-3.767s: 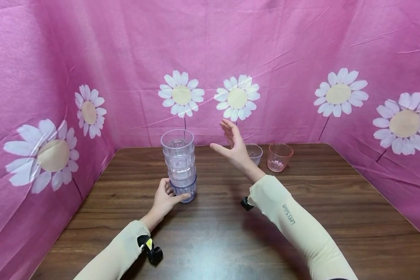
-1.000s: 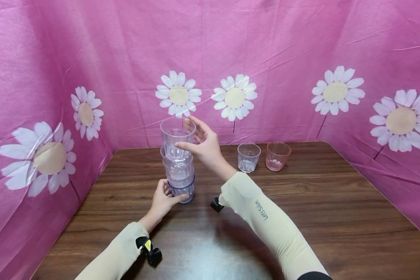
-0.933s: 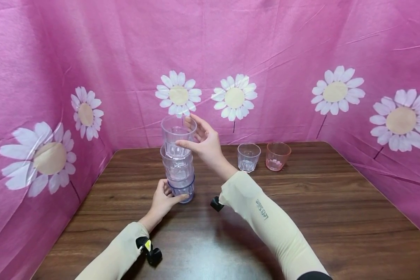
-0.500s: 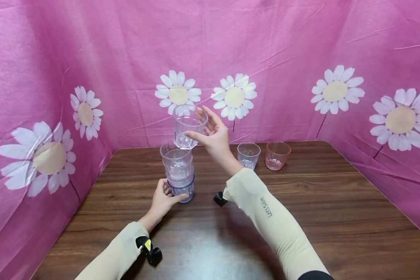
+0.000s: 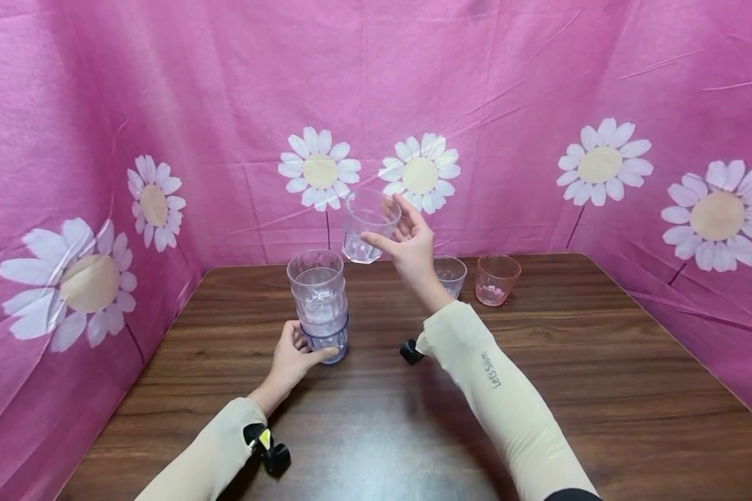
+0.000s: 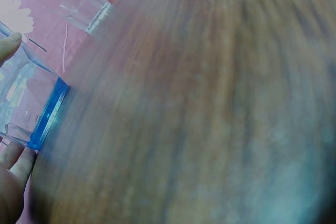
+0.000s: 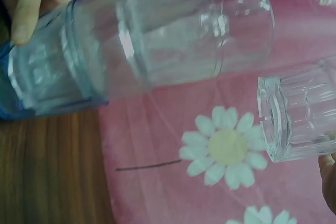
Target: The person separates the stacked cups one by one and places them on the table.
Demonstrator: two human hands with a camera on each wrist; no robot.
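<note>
Left hand [image 5: 293,358] grips the stack [image 5: 318,299] toward the surface's [image 5: 620,369] left edge; right hand [image 5: 409,243] pinches a cup [image 5: 362,217], best held upright.

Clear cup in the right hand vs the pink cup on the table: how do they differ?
Colour: the held clear cup is colourless; the pink cup is tinted, with an orange-pink rim.
Support: the held clear cup is raised off the table; the pink cup stands on it.
Contact: the right hand grips the held clear cup; no hand touches the pink cup.
Shared: both are see-through, mouth up.
</note>
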